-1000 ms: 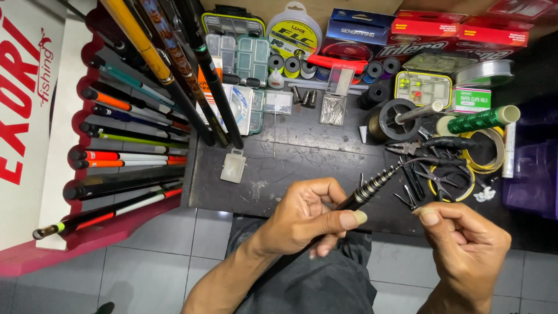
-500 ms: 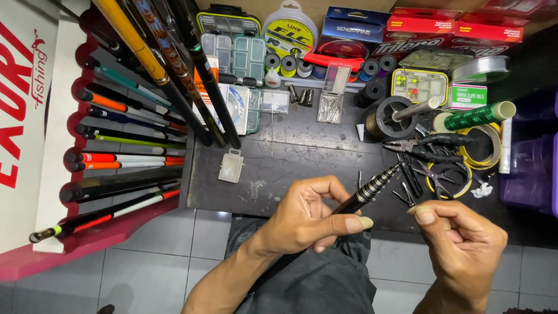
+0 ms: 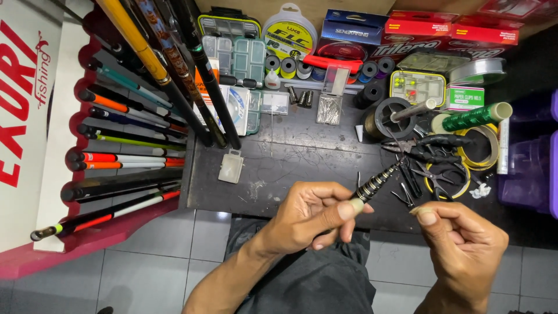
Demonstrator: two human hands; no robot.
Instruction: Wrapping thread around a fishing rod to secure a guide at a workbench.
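Note:
My left hand (image 3: 314,215) grips a thin black rod section (image 3: 378,181) with gold-banded wraps, its tip pointing up and right over the dark workbench (image 3: 290,157). My right hand (image 3: 462,241) is beside it, lower right, with thumb and forefinger pinched together; whatever lies between them is too fine to make out. Just beyond the rod tip lie black pliers (image 3: 433,145) and small tools on a yellow coil (image 3: 465,168).
A red rack (image 3: 116,174) of fishing rods stands on the left, with several rods leaning across the bench. Tackle boxes (image 3: 232,58), thread spools (image 3: 290,67), line boxes (image 3: 430,29) and a green-wrapped tube (image 3: 474,118) crowd the back. A small clear box (image 3: 231,166) sits mid-bench. Grey tiled floor lies below.
Both hands have stayed almost in place; the rod section has shifted only slightly and the right hand's pinch is unchanged.

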